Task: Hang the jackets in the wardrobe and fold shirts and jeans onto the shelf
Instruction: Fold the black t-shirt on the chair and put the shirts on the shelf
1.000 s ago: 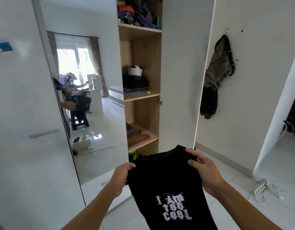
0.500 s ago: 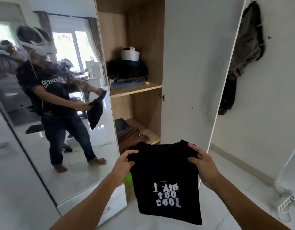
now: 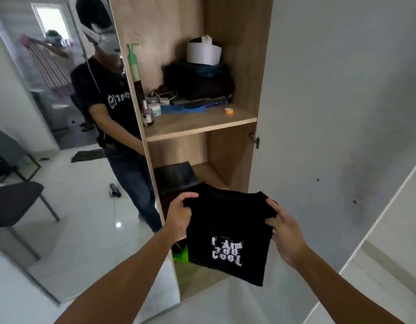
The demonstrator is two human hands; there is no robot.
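Folded black shirt [image 3: 228, 232] with white print, held up in front of the open wardrobe [image 3: 228, 146], below the upper shelf [image 3: 200, 123] and just near of the lower shelf [image 3: 209, 170]. Left hand [image 3: 178, 215] closed on the shirt's upper left corner, fingers curled over the fabric edge. Right hand [image 3: 285, 230] at the upper right corner, thumb pressed on the front, fingers partly spread along the side edge, fabric pinched between. Lower hem hanging free, tilted down to the right.

On the upper shelf: dark folded clothes [image 3: 202, 83] at the far right, topped by a white band-shaped object [image 3: 204, 52]; green bottle [image 3: 133, 64] at the far left; small orange cap [image 3: 229, 111] near the front edge. On the lower shelf: dark folded garment [image 3: 174, 176], partly hidden behind the shirt. Mirror door [image 3: 69, 136] at left, reflecting a person and a dark chair [image 3: 15, 202]. White open door [image 3: 331, 113] at right. Bright green item [image 3: 181, 254] at the wardrobe's bottom, behind the shirt.
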